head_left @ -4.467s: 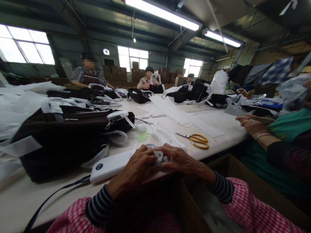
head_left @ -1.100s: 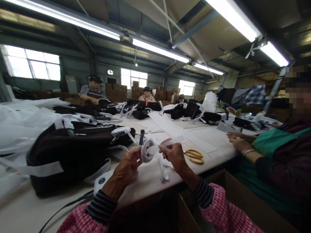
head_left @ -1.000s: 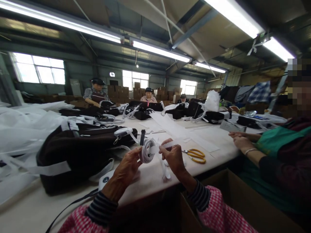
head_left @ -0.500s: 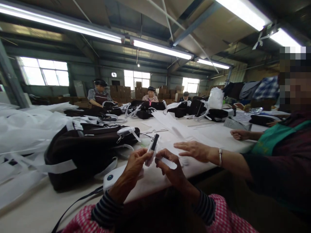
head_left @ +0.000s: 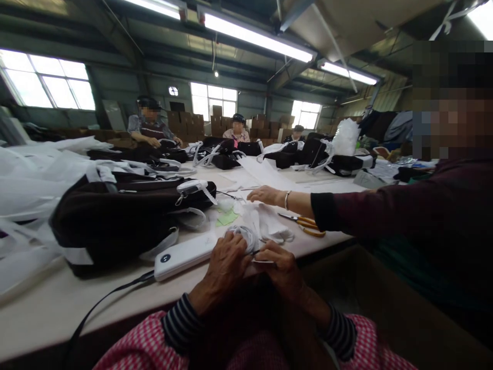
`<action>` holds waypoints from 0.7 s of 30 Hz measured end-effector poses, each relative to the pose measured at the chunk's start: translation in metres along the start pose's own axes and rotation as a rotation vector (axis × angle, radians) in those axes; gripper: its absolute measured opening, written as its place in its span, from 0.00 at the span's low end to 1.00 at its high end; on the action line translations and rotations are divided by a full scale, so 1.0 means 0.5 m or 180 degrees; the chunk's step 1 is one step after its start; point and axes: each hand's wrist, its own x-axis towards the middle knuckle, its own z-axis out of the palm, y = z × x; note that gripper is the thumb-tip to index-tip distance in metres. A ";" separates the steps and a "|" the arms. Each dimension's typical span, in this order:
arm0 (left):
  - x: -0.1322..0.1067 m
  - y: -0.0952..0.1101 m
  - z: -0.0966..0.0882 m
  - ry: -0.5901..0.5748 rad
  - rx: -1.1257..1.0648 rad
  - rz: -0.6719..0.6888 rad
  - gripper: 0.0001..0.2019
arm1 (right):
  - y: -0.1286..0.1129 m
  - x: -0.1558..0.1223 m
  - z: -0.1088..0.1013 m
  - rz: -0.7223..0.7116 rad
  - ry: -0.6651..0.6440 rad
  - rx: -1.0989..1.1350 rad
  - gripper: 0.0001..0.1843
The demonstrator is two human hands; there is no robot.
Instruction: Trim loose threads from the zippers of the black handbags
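My left hand (head_left: 228, 263) is closed, its fingers bent at the table edge beside a coil of white cord (head_left: 248, 235); what lies under them is hidden. Facing it, my right hand (head_left: 283, 268) pinches a thin white strip (head_left: 263, 261). A small dark piece shows between the two hands, too little of it to name. Against my left hand lies a white power bank (head_left: 187, 258) with a black strap. Beyond it stands a black bag (head_left: 115, 221) with a white tag (head_left: 192, 187) clipped on it. Crumpled white cloth (head_left: 271, 223) lies just past my right hand.
Orange-handled scissors (head_left: 308, 224) lie to the right, near green scraps (head_left: 226, 217). A co-worker's arm (head_left: 300, 204) reaches across from the right. White sheeting (head_left: 34, 180) is heaped at left. More black bags (head_left: 223, 160) and several people are across the table.
Both hands have come down to the table edge. The black-and-white piece held up in my left hand is no longer visible. The co-worker's arm reaches farther in, and the view has shifted.
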 end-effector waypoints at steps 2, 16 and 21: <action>-0.001 -0.001 0.009 0.0017 0.0024 0.0045 0.05 | -0.004 0.004 0.001 0.0095 0.0077 0.0132 0.14; 0.000 -0.028 -0.029 -0.0057 -0.1150 -0.0490 0.08 | -0.014 0.074 0.056 0.1944 0.0247 0.1769 0.19; 0.035 -0.032 -0.051 0.0180 -0.1675 -0.1002 0.10 | -0.018 0.085 0.051 0.1974 0.0139 0.1673 0.20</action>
